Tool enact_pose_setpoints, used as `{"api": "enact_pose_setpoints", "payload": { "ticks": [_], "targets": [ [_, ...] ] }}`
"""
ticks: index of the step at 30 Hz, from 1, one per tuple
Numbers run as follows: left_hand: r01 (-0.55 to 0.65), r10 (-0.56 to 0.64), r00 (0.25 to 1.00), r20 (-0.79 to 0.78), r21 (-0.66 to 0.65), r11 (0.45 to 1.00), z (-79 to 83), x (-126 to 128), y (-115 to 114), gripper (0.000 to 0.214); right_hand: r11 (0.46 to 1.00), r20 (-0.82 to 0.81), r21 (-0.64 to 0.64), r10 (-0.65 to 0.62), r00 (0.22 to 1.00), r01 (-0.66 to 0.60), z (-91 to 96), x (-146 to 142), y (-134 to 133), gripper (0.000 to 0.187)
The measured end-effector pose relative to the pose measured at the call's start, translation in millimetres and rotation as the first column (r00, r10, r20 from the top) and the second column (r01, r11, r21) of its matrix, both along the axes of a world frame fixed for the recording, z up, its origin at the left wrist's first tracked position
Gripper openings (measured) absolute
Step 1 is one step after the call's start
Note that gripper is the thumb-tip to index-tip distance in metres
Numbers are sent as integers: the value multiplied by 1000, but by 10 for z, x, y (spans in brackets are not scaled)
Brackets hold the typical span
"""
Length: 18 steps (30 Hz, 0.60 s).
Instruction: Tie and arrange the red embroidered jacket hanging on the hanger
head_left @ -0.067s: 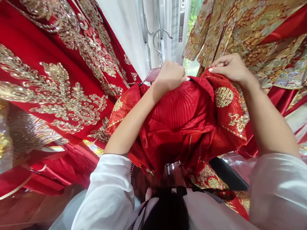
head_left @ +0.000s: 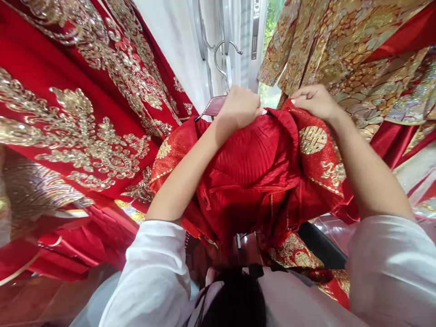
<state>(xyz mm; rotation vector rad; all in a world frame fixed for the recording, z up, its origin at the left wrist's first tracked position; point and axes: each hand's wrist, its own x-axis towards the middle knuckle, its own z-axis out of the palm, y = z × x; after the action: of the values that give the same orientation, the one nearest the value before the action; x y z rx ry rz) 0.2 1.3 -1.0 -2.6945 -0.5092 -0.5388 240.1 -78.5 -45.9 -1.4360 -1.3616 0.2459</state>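
A red jacket [head_left: 252,150] with gold round emblems and a pleated lining hangs in front of me, its inside facing up. My left hand [head_left: 240,106] is closed round the middle of a clothes hanger [head_left: 214,106] at the jacket's neck. The hanger's metal hook [head_left: 218,59] stands up free above that hand. On the right, my right hand [head_left: 315,101] pinches the jacket's shoulder edge between thumb and fingers, beside the hanger's right end. Part of the hanger is hidden under my left hand and the cloth.
A red gown [head_left: 78,113] with gold beading hangs close on the left. Gold brocade garments [head_left: 340,59] hang on the right. Behind the hook are a white curtain [head_left: 170,41] and a door frame with a lock [head_left: 255,41]. A red and gold cloth [head_left: 296,254] lies low.
My right hand has moved slightly left, toward my left hand, and the jacket's right shoulder has come with it. My left hand keeps its grip.
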Motion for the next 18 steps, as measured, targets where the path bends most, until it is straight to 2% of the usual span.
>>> {"api": "enact_pose_setpoints", "payload": {
  "ticks": [3,6,8,11,12,14,18],
  "targets": [
    [-25,25,1000,-3,18,1000,-22,21,21,42,991,-52,-130,38,998,-44,-378,29,96,30],
    [-41,44,998,-36,69,997,-43,40,42,46,987,46,-158,6,999,1,-651,42,68,40],
    [-30,34,999,-42,87,996,-53,42,56,47,990,153,-25,-137,979,142,-704,50,-16,39],
    [-3,5,1000,-23,79,997,-57,32,73,46,907,194,216,-404,894,363,-687,-3,-248,43],
    [10,-9,1000,-16,66,998,-56,27,77,46,894,211,231,-432,877,385,-687,-52,-341,47],
    [21,-21,1000,-11,51,998,-51,18,78,47,913,278,167,-405,871,371,-728,-198,-514,51],
    [-20,26,998,-57,108,994,-53,13,72,49,935,326,61,-351,878,351,-966,-534,-685,48]
  ]
}}
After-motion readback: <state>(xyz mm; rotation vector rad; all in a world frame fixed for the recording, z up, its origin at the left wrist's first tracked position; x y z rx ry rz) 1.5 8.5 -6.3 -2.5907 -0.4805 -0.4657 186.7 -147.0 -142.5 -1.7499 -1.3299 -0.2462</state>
